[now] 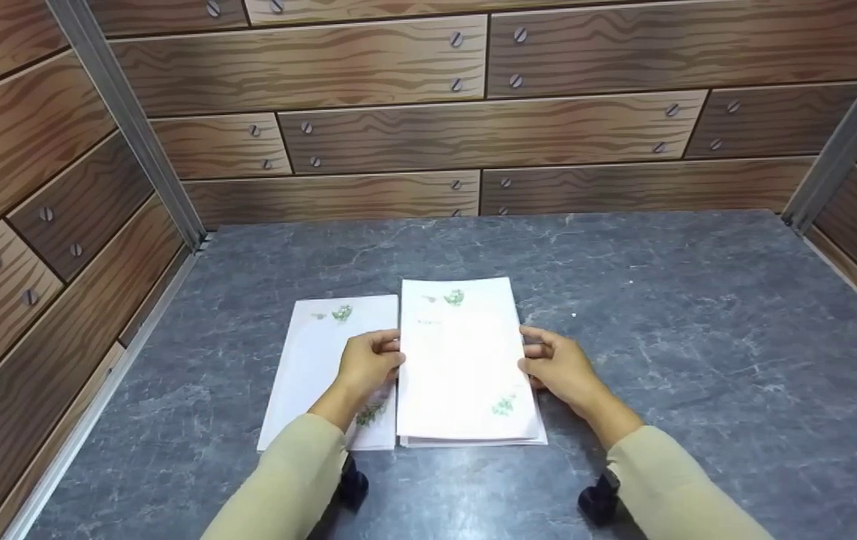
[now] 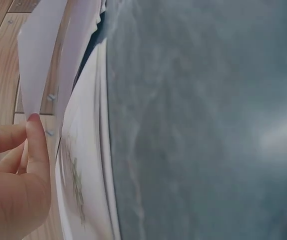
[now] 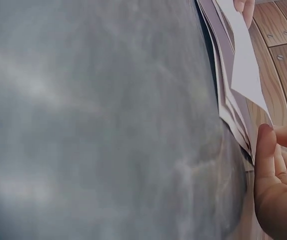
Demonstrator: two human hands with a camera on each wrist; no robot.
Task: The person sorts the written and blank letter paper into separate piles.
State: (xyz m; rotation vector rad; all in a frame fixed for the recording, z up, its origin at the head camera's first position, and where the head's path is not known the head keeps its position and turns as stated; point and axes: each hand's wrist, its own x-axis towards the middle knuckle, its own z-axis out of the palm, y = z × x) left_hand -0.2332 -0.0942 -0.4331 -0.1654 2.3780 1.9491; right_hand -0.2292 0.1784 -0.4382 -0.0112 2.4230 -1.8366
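Both hands hold a white sheet of paper [image 1: 462, 367] with small green leaf prints at its top and lower right. My left hand [image 1: 365, 364] pinches its left edge, and my right hand [image 1: 563, 367] pinches the right edge. In the left wrist view the sheet [image 2: 41, 55] is lifted, with thumb and finger at its edge. The right wrist view shows the same sheet [image 3: 246, 70] raised above other papers [image 3: 227, 100]. To the left, partly under my left hand and forearm, lies a second stack of printed papers [image 1: 308, 375].
A dark grey marbled tabletop [image 1: 699, 360] lies under the papers. Wood-patterned panels [image 1: 398, 135] stand behind and at both sides, with metal posts [image 1: 136, 127] at the corners. Dark wrist mounts [image 1: 599, 501] hang below the sleeves.
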